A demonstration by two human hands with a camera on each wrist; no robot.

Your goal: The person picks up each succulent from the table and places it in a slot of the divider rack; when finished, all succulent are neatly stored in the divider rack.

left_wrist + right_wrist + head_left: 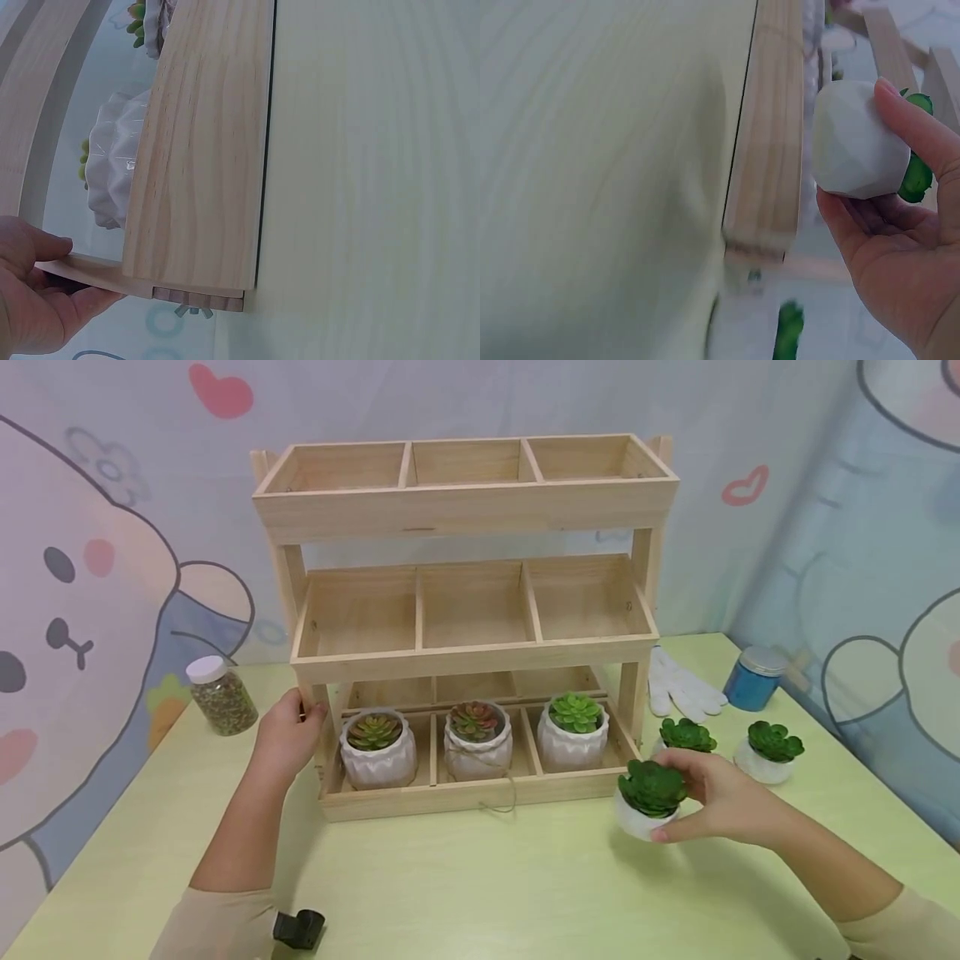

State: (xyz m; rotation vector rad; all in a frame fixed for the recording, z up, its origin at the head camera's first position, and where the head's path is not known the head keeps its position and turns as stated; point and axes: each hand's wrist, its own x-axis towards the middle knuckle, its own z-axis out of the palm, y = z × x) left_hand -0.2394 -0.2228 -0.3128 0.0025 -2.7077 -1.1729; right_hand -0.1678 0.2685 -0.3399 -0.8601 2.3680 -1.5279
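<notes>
Now your right hand (pixel 720 799) pinches the pot (pixel 637 821), likely light, slick, by its sides; left hand (pixel 287 732) grips the rack's (pixel 476 662) left edge.

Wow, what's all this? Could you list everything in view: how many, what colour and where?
Table: one, pale yellow-green, underneath everything
Backdrop: pale, cartoon-printed, behind the table
Wooden rack: one, pale wood, centre
Large potted succulents: three, white pots, green or reddish leaves, rack's lowest level
Twine: tan, at the middle large pot
Wing nut: at least one, grey, rack's left end
Small potted plants: three, white pots, dark green leaves, two on table at right, one held
Gloves: count unclear, white, right of rack
White-lidded jar: one, brownish contents, left of rack
Blue jar: one, grey lid, back right
Sleeves: two, beige, forearms
Black device: one, beside left sleeve
Left hand: one, bare, gripping rack's left side
Right hand: one, bare, holding a small plant
</notes>
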